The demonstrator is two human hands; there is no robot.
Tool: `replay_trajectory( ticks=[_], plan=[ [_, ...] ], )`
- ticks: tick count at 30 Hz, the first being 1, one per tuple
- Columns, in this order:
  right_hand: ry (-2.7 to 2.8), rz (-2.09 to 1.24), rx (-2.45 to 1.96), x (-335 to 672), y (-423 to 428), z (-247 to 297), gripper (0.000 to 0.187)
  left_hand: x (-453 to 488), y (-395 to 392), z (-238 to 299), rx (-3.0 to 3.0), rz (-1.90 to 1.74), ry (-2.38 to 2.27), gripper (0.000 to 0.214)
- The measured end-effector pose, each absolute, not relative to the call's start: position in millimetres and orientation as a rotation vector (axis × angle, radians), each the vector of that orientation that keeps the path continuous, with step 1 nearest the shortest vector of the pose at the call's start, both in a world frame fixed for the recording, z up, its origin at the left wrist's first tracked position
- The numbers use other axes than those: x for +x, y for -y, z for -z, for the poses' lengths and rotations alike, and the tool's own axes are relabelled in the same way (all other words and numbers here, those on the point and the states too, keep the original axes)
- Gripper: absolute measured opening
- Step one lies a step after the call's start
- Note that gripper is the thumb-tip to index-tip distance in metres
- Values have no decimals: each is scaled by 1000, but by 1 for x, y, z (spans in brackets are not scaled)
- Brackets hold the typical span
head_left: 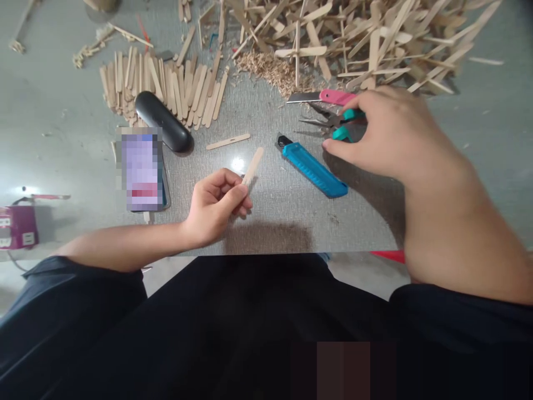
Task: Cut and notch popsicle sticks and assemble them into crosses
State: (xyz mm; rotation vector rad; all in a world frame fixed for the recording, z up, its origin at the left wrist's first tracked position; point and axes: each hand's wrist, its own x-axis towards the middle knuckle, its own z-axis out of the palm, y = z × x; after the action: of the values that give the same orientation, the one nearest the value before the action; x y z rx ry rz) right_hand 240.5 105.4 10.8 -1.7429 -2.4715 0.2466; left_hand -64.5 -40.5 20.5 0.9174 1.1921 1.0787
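Note:
My left hand [219, 203] pinches a wooden craft stick [254, 166] between thumb and fingers, its free end pointing up and right. Over at the right, my right hand [387, 133] arches over a pair of pliers [331, 120] with teal handles, thumb and forefinger apart on either side. Whether it touches them I cannot tell. Just beyond the pliers lies a pink-handled knife [337, 97], its blade to the left and its handle's end behind my fingers. A blue utility knife [314, 169] rests between my hands. Another craft stick [228, 141], with a small slot in it, lies flat beyond my left hand.
Loose craft sticks [166, 83] lie in a row at the back left, partly behind a black case [164, 122]. A phone [141, 172] with a cable stands left. Joined sticks [375, 39] heap up at the back right, beside wood shavings [275, 72]. A purple box [19, 226] sits far left.

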Motion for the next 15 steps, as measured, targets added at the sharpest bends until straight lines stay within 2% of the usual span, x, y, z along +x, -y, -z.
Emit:
replay_trajectory(
  ticks=[6, 12, 15],
  plan=[
    [2479, -282, -1790, 237, -102, -12, 52, -64, 39, -12, 880, -1069, -1141, 59],
    [2514, -365, -1700, 247, -107, -5, 46, -60, 39, -9, 855, -1076, -1199, 38],
    [2480, -282, -1656, 238, -97, -15, 36, -58, 40, -9, 829, -1069, -1223, 27]
  ],
)
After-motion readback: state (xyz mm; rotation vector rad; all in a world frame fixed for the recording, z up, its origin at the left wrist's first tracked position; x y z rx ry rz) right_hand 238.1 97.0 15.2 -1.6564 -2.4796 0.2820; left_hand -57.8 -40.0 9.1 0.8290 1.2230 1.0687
